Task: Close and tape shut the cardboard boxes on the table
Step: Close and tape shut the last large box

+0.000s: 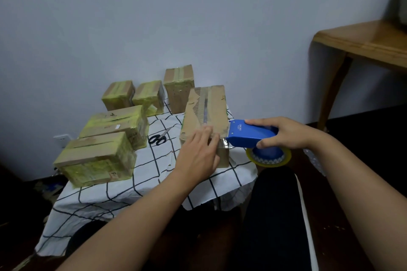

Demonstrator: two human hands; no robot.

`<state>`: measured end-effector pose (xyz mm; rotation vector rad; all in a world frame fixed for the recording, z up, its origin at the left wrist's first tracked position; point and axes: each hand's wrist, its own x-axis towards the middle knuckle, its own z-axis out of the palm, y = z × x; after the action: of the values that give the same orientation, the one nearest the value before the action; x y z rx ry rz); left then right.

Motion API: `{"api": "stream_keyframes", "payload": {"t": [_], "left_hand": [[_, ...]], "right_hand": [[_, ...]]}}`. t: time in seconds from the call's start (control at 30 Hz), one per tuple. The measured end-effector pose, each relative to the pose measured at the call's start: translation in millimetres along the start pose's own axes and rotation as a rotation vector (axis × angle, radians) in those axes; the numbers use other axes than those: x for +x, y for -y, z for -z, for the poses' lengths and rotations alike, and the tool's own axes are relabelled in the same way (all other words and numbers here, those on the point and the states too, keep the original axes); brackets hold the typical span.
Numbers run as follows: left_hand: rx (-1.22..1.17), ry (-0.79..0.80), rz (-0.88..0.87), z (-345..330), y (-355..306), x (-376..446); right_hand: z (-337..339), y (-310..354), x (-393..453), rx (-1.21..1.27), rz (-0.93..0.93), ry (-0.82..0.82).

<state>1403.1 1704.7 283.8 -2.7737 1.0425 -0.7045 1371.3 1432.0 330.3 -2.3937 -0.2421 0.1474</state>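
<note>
Cardboard box being sealed lies near the desk's right edge, its long axis running from the near edge toward the far edge, closed top flaps up. A strip of tape runs along the centre seam, lengthwise. Near end of the box sits just short of the near right corner of the desk, which is covered with a white cloth in a black grid.

Left hand: fingers straight and together, lying flat on the box's near top edge, on the tape end.

Right hand: grip wrapped around the blue tape dispenser, thumb underneath, fingers over the top. Dispenser nose meets the box's near right corner, pointing left; its yellowish tape roll hangs below, off the desk's right edge.

Five other boxes, already wrapped in yellowish tape: two along the left edge, three along the far edge.

Black-handled scissors lie mid-desk, between the left boxes and the working box.
</note>
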Motion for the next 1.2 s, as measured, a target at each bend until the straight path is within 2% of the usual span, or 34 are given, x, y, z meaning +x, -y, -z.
{"api": "stream_keyframes", "payload": {"t": [0.17,0.3,0.57,0.73,1.0,1.2], "left_hand": [[-0.045,-0.060,-0.006,-3,-12,9],[0.033,-0.105,-0.060,-9,-17,15],[-0.084,-0.095,-0.075,-12,-6,6],[-0.095,-0.105,-0.069,-11,-12,9],[-0.088,-0.077,-0.115,-16,-7,9],[-0.093,-0.065,-0.124,-20,-7,8]], "right_hand": [[-5,-8,-3,0.104,0.003,-0.015],[-8,-10,-4,0.128,0.007,-0.007],[-7,-27,-11,0.162,0.043,-0.017],[13,-38,-31,-0.005,0.024,-0.030],[14,-7,-21,-0.482,0.027,0.035],[17,14,-10,-0.623,0.026,0.081]]}}
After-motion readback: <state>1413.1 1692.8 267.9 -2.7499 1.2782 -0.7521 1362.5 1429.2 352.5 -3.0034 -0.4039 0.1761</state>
